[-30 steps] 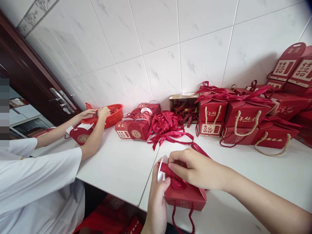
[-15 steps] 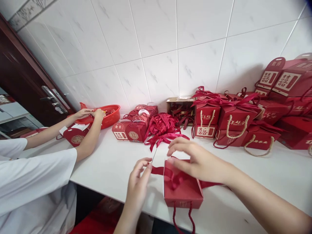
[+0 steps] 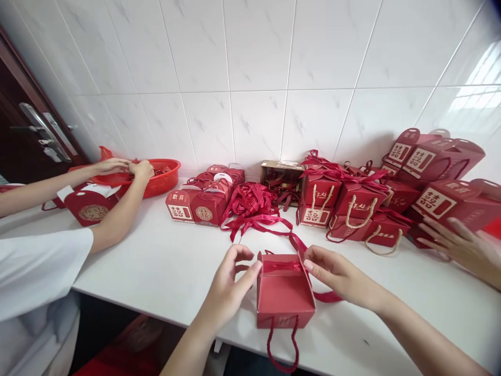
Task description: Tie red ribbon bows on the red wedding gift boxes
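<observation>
A red gift box (image 3: 286,295) sits in front of me near the table edge, its dark red rope handle (image 3: 282,363) hanging down toward me. Across the box's back part lies a red ribbon (image 3: 282,267), and a tail of it comes out at the right side. My left hand (image 3: 234,284) has thumb and fingers closed at the top of the left side flap. On the opposite flap, my right hand (image 3: 337,275) pinches the upper edge between thumb and fingers. Behind the box lies a heap of loose red ribbon (image 3: 252,199).
Finished-looking red boxes (image 3: 358,201) with ribbon bows stand stacked at the right. More red boxes (image 3: 213,201) stand at left. A co-worker's hands (image 3: 136,169) work over a red basket (image 3: 164,184). Another person's hand (image 3: 462,237) reaches in from the right, by stacked boxes.
My left hand has let go of the ribbon end and moved to the box's left flap. My right hand has shifted to the right flap. Another person's hand has appeared at right.
</observation>
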`<state>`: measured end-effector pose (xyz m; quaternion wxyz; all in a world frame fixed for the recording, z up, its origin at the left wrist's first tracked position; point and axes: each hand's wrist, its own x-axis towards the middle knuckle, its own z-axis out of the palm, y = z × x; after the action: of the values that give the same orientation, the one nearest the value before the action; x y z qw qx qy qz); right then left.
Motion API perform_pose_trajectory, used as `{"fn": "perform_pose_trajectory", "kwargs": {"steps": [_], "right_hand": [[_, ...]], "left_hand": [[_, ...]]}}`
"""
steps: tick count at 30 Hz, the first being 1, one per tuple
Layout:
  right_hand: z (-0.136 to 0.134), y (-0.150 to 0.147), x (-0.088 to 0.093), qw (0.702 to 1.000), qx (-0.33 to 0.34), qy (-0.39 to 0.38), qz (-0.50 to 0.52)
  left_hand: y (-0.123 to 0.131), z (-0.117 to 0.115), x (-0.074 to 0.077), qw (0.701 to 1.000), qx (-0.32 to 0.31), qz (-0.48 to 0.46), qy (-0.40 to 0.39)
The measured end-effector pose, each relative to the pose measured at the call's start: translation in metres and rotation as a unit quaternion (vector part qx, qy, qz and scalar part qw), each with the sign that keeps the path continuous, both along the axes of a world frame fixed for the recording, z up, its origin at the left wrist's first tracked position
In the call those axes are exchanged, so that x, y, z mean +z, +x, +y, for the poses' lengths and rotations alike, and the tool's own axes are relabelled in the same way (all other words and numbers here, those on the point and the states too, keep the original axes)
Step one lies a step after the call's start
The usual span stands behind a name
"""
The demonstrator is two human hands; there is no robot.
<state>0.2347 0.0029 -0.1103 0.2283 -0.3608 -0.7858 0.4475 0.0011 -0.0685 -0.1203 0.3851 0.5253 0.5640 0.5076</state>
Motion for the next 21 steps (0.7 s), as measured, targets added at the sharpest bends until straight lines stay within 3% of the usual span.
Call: {"fn": "perform_pose_trajectory", "kwargs": {"steps": [4,11,17,21], "right_hand": [[-0.005,-0.01,-0.012,0.996,-0.024,-0.061,0.054],[-0.011,-0.028,-0.033,0.988,-0.089,-0.092,0.091],[-0.016,-0.022,-0.031,0.942,-0.064,-0.274,0.183],[-0.015,-0.009,-0.026,0.943,-0.041,-0.286,0.163]], "left_hand": [[0.015,0.003,-0.009,1.0,-0.003,0.005,0.004],[0.011,0.005,-0.024,0.999,0.013,0.034,-0.027],[0.0,0.007,-0.02,0.992,-0.084,0.037,-0.081],[-0.01,0.006,-0.017,0.99,-0.108,0.031,-0.083]]}}
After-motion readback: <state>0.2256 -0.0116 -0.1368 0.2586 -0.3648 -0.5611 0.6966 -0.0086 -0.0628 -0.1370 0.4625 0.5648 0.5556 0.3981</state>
